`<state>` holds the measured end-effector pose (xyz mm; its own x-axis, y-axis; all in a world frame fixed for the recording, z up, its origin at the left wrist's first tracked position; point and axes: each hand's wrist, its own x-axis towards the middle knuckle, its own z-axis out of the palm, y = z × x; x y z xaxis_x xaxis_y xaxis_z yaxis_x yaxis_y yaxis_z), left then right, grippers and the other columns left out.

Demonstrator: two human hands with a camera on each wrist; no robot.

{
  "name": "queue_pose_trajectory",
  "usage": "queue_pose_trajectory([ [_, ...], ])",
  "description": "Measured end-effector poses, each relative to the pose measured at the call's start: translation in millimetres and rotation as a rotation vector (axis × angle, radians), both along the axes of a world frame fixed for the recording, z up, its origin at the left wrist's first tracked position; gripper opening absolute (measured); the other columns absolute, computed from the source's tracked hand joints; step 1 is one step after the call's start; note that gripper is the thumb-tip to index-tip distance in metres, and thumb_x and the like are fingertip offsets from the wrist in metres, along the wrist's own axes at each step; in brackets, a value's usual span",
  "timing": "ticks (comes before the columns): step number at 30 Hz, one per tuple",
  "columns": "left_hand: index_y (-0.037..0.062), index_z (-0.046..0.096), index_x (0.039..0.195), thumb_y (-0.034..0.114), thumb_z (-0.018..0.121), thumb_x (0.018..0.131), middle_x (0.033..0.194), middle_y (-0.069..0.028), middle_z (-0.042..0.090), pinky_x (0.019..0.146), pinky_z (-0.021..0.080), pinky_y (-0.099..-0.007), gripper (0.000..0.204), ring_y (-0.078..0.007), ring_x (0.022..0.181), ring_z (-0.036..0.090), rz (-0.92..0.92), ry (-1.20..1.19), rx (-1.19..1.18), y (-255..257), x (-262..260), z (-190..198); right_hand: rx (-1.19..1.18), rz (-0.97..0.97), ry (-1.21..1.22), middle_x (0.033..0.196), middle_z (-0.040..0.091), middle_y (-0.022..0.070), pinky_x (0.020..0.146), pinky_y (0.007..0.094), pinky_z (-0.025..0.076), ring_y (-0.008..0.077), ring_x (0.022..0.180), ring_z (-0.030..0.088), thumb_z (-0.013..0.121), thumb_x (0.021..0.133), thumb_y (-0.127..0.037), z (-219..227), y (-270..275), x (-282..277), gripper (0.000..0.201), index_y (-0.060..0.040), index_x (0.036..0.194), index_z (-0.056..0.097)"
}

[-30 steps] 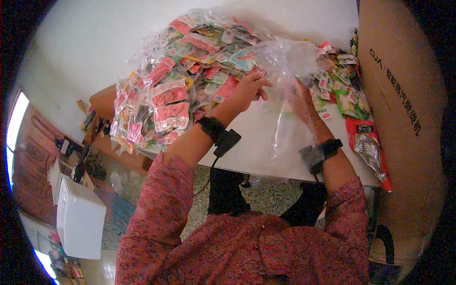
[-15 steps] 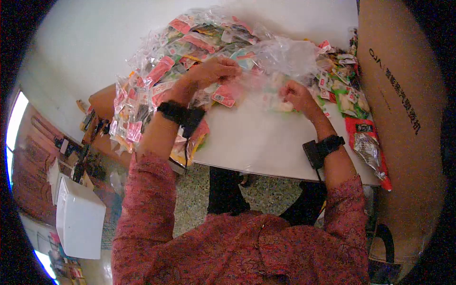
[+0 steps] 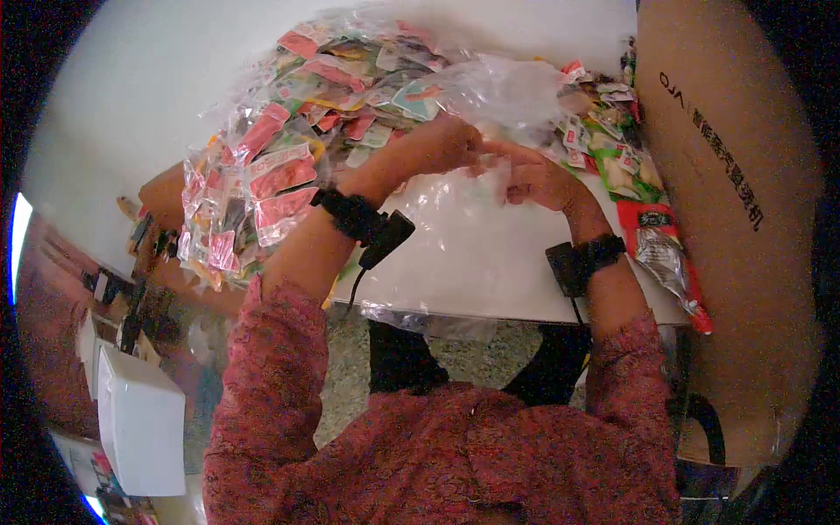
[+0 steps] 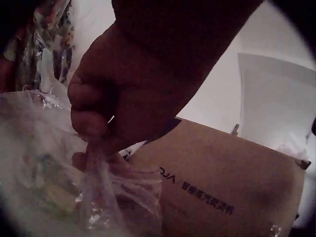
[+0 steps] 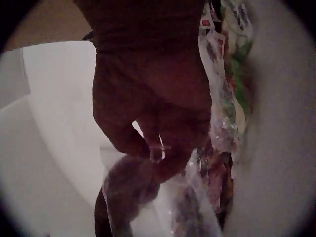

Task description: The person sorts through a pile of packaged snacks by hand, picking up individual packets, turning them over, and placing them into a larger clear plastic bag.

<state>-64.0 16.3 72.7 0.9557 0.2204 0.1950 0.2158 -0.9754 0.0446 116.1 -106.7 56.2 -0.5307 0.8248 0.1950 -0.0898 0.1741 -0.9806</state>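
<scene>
A clear plastic bag (image 3: 437, 236) hangs below both hands over the table's front edge. My left hand (image 3: 433, 150) pinches its gathered film, and in the left wrist view the curled fingers of that hand (image 4: 128, 94) hold the bag (image 4: 106, 192). Close beside it, my right hand (image 3: 542, 179) pinches the film too; the right wrist view has that hand (image 5: 153, 103) with thumb and finger on the clear plastic (image 5: 192, 202). Whether anything lies inside the bag cannot be told.
Many small red-labelled packets (image 3: 284, 171) in clear bags cover the left of the table (image 3: 525, 289). Green-edged packets (image 3: 621, 166) and a red and silver pack (image 3: 661, 254) lie at the right, beside a tall cardboard box (image 3: 735, 289). More clear film (image 3: 516, 92) lies behind the hands.
Both hands moved apart, then came back together, with the left swinging right again. A clear bag now hangs between them over the front edge. The head view has shifted slightly.
</scene>
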Motion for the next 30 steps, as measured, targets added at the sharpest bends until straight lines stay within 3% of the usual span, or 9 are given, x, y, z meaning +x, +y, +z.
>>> queue_pose_trajectory([
  [3,0.0017,0.058,0.072,0.018,0.051,0.075,0.061,-0.0116,0.055,0.050,0.043,-0.0324,0.018,-0.0236,0.052,0.053,-0.084,0.098,0.511,-4.8,-5.9,9.9,-0.232,0.153,0.004,0.088,0.058,0.0049,0.057,0.0259,0.045,0.0130,0.068,0.055,0.052,0.076,-0.026,0.6,0.0,7.6,0.034,-0.0066,0.105,0.052],
  [8,0.0049,0.054,0.068,0.018,0.049,0.077,0.071,-0.0038,0.054,0.050,0.044,-0.0281,0.016,-0.0186,0.056,0.054,0.355,0.193,-0.618,-37.3,-27.9,53.1,-0.200,0.195,-0.284,0.087,0.057,0.0059,0.062,0.0248,0.045,0.0125,0.073,0.054,0.051,0.076,-0.018,-11.9,8.1,10.0,0.021,-0.0036,0.090,0.056],
  [15,0.0056,0.052,0.071,0.018,0.049,0.078,0.070,-0.0009,0.050,0.046,0.038,-0.0194,0.014,-0.0100,0.051,0.049,0.415,0.084,-1.120,-72.5,-40.0,85.5,-0.170,0.097,-0.248,0.087,0.057,0.0058,0.062,0.0247,0.045,0.0124,0.071,0.053,0.049,0.076,-0.015,-28.1,21.2,16.1,0.019,-0.0020,0.088,0.056],
  [17,0.0052,0.051,0.073,0.019,0.048,0.078,0.069,-0.0018,0.051,0.043,0.036,-0.0213,0.015,-0.0104,0.048,0.047,0.178,-0.085,-1.297,-68.7,-40.3,76.6,-0.041,-0.033,-0.318,0.085,0.056,0.0049,0.060,0.0236,0.044,0.0123,0.066,0.053,0.049,0.076,-0.016,-15.6,15.7,19.3,0.019,-0.0023,0.088,0.055],
  [20,0.0042,0.050,0.069,0.019,0.049,0.077,0.062,-0.0022,0.050,0.042,0.035,-0.0235,0.017,-0.0107,0.044,0.046,0.052,-0.116,-0.788,-52.6,-31.5,53.0,0.022,-0.375,-0.102,0.080,0.056,0.0039,0.053,0.0230,0.043,0.0119,0.056,0.053,0.048,0.076,-0.014,8.8,16.9,43.5,0.020,-0.0031,0.091,0.054],
  [22,0.0033,0.051,0.068,0.018,0.050,0.076,0.058,-0.0024,0.049,0.042,0.036,-0.0243,0.017,-0.0109,0.043,0.046,0.020,-0.075,-0.755,-44.4,-19.0,34.6,0.180,-0.796,-0.457,0.077,0.056,0.0071,0.049,0.0245,0.042,0.0132,0.057,0.054,0.052,0.074,-0.019,-3.0,33.0,84.5,0.025,-0.0008,0.091,0.054],
  [23,0.0025,0.051,0.067,0.018,0.051,0.075,0.054,-0.0027,0.048,0.041,0.036,-0.0251,0.018,-0.0111,0.042,0.046,-0.022,-0.019,-0.713,-43.2,-10.3,26.1,0.175,-0.795,-0.460,0.077,0.056,0.0071,0.049,0.0245,0.042,0.0132,0.057,0.054,0.052,0.074,-0.019,-8.2,33.3,89.2,0.025,-0.0008,0.091,0.054],
  [25,0.0019,0.051,0.066,0.018,0.052,0.074,0.052,-0.0032,0.048,0.042,0.037,-0.0259,0.018,-0.0116,0.043,0.047,0.000,0.025,-0.746,-42.0,13.9,10.7,-0.149,-0.756,-1.365,0.076,0.057,0.0131,0.048,0.0278,0.044,0.0168,0.060,0.057,0.059,0.069,-0.027,-15.6,32.7,99.3,0.037,0.0023,0.091,0.052],
  [30,0.0018,0.053,0.067,0.020,0.052,0.074,0.053,-0.0048,0.051,0.044,0.040,-0.0278,0.019,-0.0131,0.045,0.050,-0.020,0.001,-0.775,-45.0,60.0,-35.6,-0.015,-0.747,-1.225,0.082,0.058,0.0194,0.060,0.0330,0.049,0.0259,0.067,0.060,0.068,0.059,-0.030,-13.4,12.1,57.1,0.053,0.0037,0.094,0.049],
])
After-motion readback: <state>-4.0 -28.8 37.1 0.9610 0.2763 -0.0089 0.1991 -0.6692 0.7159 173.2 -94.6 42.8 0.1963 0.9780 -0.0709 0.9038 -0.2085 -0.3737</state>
